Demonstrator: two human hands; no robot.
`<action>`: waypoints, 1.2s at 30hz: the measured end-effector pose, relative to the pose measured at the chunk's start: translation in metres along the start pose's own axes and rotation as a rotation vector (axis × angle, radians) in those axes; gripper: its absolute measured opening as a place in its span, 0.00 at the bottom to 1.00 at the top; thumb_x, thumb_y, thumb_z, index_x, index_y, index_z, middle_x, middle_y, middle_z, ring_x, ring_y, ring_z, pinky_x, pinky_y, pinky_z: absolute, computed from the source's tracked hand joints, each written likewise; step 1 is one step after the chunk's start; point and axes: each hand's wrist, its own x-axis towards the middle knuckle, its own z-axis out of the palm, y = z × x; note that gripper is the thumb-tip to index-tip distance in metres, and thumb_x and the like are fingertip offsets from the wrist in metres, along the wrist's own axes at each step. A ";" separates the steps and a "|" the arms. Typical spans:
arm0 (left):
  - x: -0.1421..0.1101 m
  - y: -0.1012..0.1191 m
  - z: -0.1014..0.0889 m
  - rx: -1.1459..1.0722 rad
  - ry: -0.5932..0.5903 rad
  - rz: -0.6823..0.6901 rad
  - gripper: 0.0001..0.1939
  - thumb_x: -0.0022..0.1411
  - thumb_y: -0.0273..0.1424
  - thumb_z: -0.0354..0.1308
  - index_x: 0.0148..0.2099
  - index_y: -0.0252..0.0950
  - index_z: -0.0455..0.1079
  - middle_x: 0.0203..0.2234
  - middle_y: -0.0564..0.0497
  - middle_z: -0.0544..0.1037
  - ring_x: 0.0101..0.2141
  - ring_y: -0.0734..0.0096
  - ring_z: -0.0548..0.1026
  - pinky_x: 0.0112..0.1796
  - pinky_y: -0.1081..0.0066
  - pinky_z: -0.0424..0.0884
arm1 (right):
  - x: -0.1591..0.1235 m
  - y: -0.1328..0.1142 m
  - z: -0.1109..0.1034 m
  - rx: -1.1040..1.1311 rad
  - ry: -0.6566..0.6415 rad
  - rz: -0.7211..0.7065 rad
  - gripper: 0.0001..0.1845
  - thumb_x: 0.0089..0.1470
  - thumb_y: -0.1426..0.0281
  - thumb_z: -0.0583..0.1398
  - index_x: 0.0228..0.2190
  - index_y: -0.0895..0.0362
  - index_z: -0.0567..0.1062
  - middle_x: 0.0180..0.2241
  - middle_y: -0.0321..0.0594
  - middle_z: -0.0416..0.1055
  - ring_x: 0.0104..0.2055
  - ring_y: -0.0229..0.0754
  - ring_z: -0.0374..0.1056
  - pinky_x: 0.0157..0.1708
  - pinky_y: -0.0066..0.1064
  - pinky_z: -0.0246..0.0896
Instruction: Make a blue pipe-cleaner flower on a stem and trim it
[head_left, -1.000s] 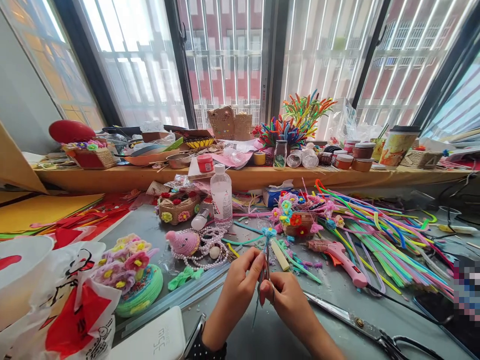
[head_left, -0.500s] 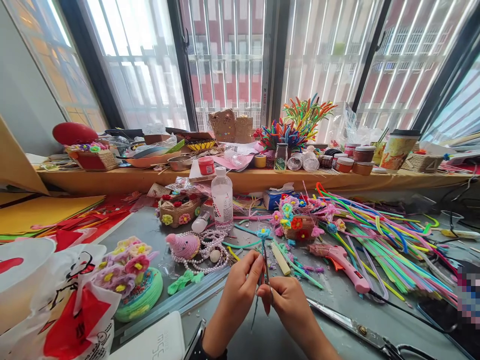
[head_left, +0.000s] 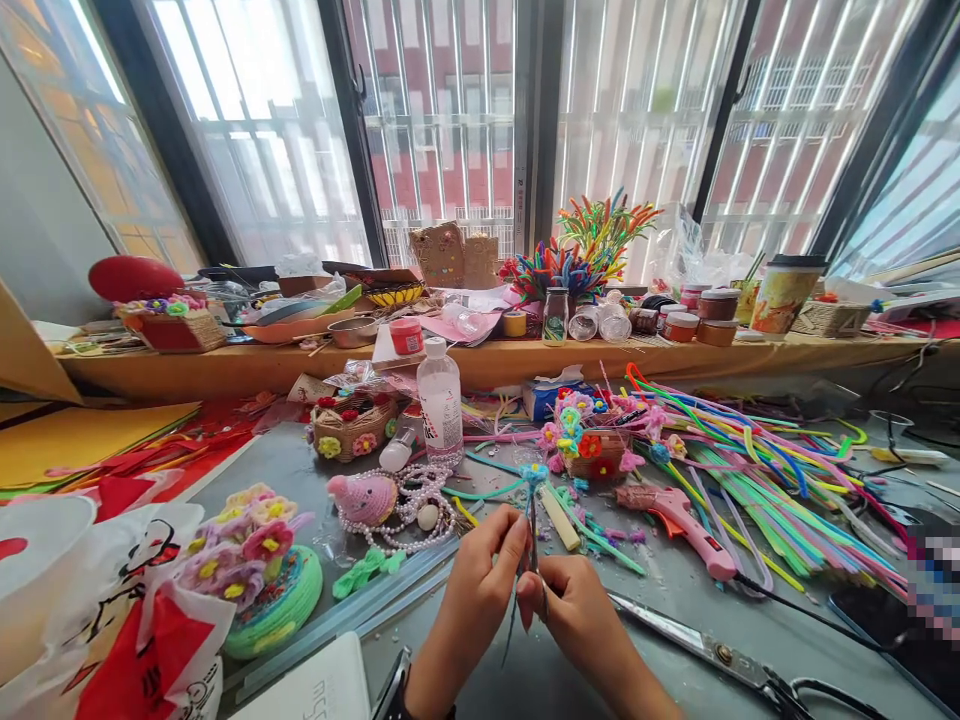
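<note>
My left hand point(head_left: 487, 565) pinches the thin stem of a small blue pipe-cleaner flower point(head_left: 534, 474), whose tail end hangs below the fingers. My right hand point(head_left: 576, 592) is closed around the handles of small scissors point(head_left: 533, 525). The scissor blades point up and away, reaching just under the flower head. Fingers cover most of the handles and the middle of the stem. Close to the flower lie a cream glue stick point(head_left: 561, 520) and blue and purple fuzz scraps point(head_left: 611, 535).
A pink glue gun point(head_left: 686, 530) and large scissors point(head_left: 682, 625) lie at right beside many loose pipe cleaners point(head_left: 787, 520). A water bottle point(head_left: 439, 405) stands ahead. At left are a yarn flower piece point(head_left: 274, 605), pearl strings point(head_left: 431, 500) and a white power bank point(head_left: 315, 685).
The small scissors' blades spread slightly and now sit close together again at the flower. Both hands stay nearly in place; the whole view shifts a little.
</note>
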 end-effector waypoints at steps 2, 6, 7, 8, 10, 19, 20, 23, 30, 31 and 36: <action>0.000 0.000 0.000 0.010 -0.007 0.001 0.13 0.58 0.35 0.42 0.23 0.36 0.55 0.18 0.56 0.60 0.21 0.74 0.59 0.25 0.74 0.55 | 0.000 -0.001 -0.001 -0.008 0.010 -0.002 0.40 0.39 0.39 0.41 0.07 0.61 0.67 0.09 0.35 0.55 0.14 0.32 0.51 0.15 0.23 0.41; 0.001 -0.002 0.000 0.035 0.000 -0.011 0.13 0.58 0.35 0.41 0.23 0.36 0.55 0.17 0.56 0.59 0.21 0.74 0.59 0.24 0.74 0.55 | 0.001 -0.002 -0.002 -0.041 0.028 0.014 0.40 0.38 0.39 0.42 0.05 0.61 0.65 0.08 0.35 0.54 0.13 0.32 0.52 0.16 0.23 0.43; 0.001 -0.003 0.000 0.035 0.003 -0.012 0.13 0.58 0.35 0.41 0.23 0.36 0.55 0.17 0.56 0.59 0.21 0.74 0.59 0.24 0.74 0.55 | 0.001 -0.002 -0.002 -0.047 0.031 0.019 0.40 0.38 0.39 0.42 0.05 0.61 0.65 0.08 0.34 0.54 0.13 0.31 0.52 0.16 0.23 0.44; 0.001 -0.003 0.000 0.033 0.006 -0.011 0.13 0.58 0.35 0.41 0.23 0.36 0.55 0.18 0.56 0.59 0.21 0.74 0.59 0.24 0.74 0.55 | 0.001 -0.002 -0.002 -0.055 0.035 0.022 0.40 0.38 0.39 0.42 0.05 0.61 0.65 0.07 0.34 0.53 0.13 0.31 0.52 0.16 0.23 0.44; 0.001 -0.003 0.000 0.022 0.013 -0.004 0.13 0.58 0.35 0.42 0.23 0.36 0.55 0.18 0.56 0.60 0.21 0.75 0.59 0.24 0.74 0.55 | 0.001 -0.001 -0.002 -0.076 0.046 0.024 0.40 0.39 0.40 0.41 0.05 0.61 0.66 0.08 0.34 0.53 0.14 0.31 0.52 0.17 0.23 0.44; 0.001 0.000 -0.001 -0.066 0.073 -0.032 0.12 0.57 0.35 0.44 0.24 0.36 0.57 0.17 0.56 0.60 0.21 0.75 0.60 0.24 0.75 0.57 | 0.000 -0.005 -0.003 -0.111 0.042 0.025 0.39 0.42 0.42 0.42 0.04 0.60 0.66 0.07 0.35 0.56 0.14 0.31 0.53 0.17 0.22 0.47; 0.001 0.001 -0.001 -0.071 0.088 -0.035 0.12 0.57 0.35 0.44 0.24 0.36 0.57 0.17 0.56 0.60 0.21 0.75 0.60 0.24 0.75 0.57 | 0.000 -0.006 -0.003 -0.109 0.039 0.025 0.39 0.42 0.42 0.42 0.04 0.60 0.66 0.07 0.35 0.56 0.14 0.31 0.53 0.17 0.22 0.47; 0.001 0.003 -0.001 -0.075 0.134 -0.031 0.12 0.56 0.35 0.45 0.24 0.36 0.58 0.17 0.56 0.60 0.21 0.75 0.60 0.24 0.75 0.57 | 0.000 -0.005 -0.002 -0.103 0.031 0.016 0.39 0.42 0.42 0.42 0.05 0.60 0.67 0.07 0.35 0.55 0.13 0.31 0.52 0.16 0.22 0.46; 0.001 0.001 -0.001 -0.139 0.193 -0.041 0.11 0.56 0.36 0.46 0.26 0.35 0.60 0.16 0.57 0.60 0.20 0.76 0.60 0.24 0.75 0.58 | 0.001 -0.001 0.000 -0.080 0.010 0.032 0.41 0.42 0.41 0.41 0.06 0.61 0.69 0.08 0.35 0.54 0.14 0.32 0.51 0.16 0.24 0.43; 0.001 0.000 -0.001 -0.147 0.198 -0.036 0.11 0.55 0.36 0.47 0.26 0.35 0.60 0.16 0.57 0.60 0.20 0.76 0.60 0.24 0.76 0.58 | 0.001 -0.001 0.000 -0.075 0.009 0.031 0.41 0.41 0.41 0.41 0.06 0.61 0.69 0.08 0.34 0.53 0.14 0.32 0.50 0.16 0.24 0.42; 0.003 0.001 -0.001 -0.156 0.187 -0.041 0.10 0.53 0.36 0.50 0.25 0.35 0.60 0.16 0.57 0.60 0.20 0.76 0.60 0.23 0.76 0.59 | 0.001 0.000 0.000 -0.015 0.020 0.020 0.40 0.41 0.41 0.42 0.07 0.61 0.70 0.08 0.34 0.52 0.14 0.32 0.49 0.16 0.24 0.41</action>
